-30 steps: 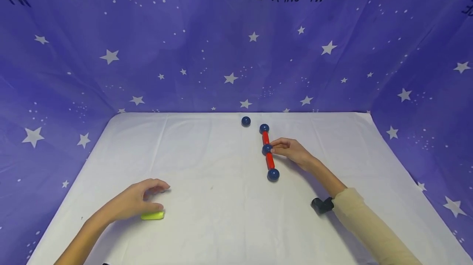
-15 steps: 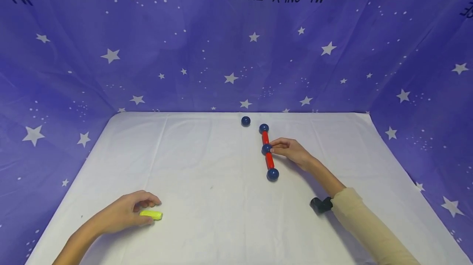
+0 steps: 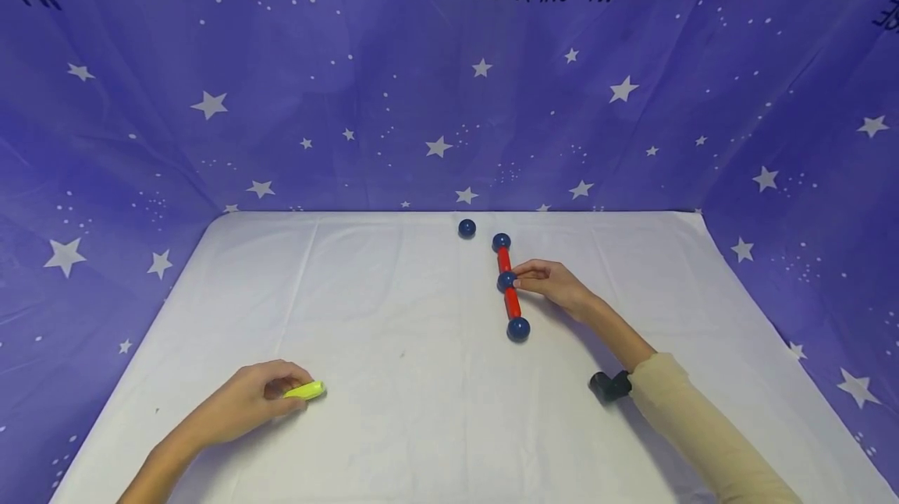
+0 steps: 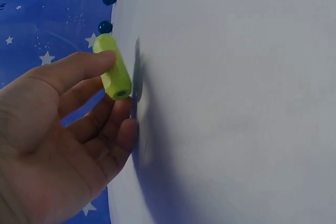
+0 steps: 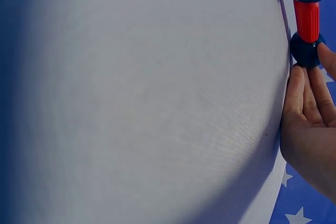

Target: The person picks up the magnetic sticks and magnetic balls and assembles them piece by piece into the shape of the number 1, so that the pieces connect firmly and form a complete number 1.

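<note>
My left hand pinches a short yellow-green rod between thumb and fingers, close over the table at the front left; a small dark spot shows in the rod's end. Right of the middle, a straight chain lies on the cloth: two red rods join a far ball, a middle ball and a near ball, all dark blue. The right hand holds the middle ball from its right side with thumb and fingertips. In the right wrist view the near red rod rises from that ball.
A loose dark blue ball sits near the table's back edge, left of the chain. A black device is at the right wrist, by the sleeve's cuff. White cloth covers the table, and a purple star-printed curtain stands behind and at both sides.
My left hand has come down over the yellow-green rod, pinched it and shifted it slightly right and away from me. The right hand and the chain have stayed where they were.
</note>
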Demonstrator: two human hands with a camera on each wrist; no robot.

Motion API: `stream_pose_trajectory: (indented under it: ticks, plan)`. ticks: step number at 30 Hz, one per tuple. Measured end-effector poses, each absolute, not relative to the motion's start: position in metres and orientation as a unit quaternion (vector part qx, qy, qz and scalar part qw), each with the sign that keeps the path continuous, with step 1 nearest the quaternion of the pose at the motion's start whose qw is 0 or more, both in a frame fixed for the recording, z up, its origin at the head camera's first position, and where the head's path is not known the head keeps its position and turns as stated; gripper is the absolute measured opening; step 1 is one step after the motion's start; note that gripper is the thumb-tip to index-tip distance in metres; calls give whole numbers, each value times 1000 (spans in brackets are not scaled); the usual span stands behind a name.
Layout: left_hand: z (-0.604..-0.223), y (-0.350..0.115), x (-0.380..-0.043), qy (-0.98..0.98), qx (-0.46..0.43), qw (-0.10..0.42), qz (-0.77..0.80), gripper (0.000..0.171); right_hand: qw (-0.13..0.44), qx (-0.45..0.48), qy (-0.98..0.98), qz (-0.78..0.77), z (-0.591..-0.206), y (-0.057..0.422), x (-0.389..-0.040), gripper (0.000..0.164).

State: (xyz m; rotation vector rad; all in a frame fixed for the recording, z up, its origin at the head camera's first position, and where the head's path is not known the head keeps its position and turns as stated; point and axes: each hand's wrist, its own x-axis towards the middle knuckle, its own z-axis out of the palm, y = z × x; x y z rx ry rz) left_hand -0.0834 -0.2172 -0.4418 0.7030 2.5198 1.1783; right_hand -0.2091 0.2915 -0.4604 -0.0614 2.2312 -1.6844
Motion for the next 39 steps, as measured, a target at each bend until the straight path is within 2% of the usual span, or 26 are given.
stream_pose_trajectory:
  ticks: [7, 16, 39]
  plan:
    - [-444, -191, -88, 852, 228, 139, 451, 24, 173, -22, 786, -593, -461, 292, -210, 35]
    - [-446, -149, -99, 823, 182, 182, 506, 35, 168, -21, 781, -601, -460, 290, -208, 36]
    - [-449, -44, -120, 779, 181, 204, 564, 25, 175, -5, 793, -583, -458, 291, -209, 37]
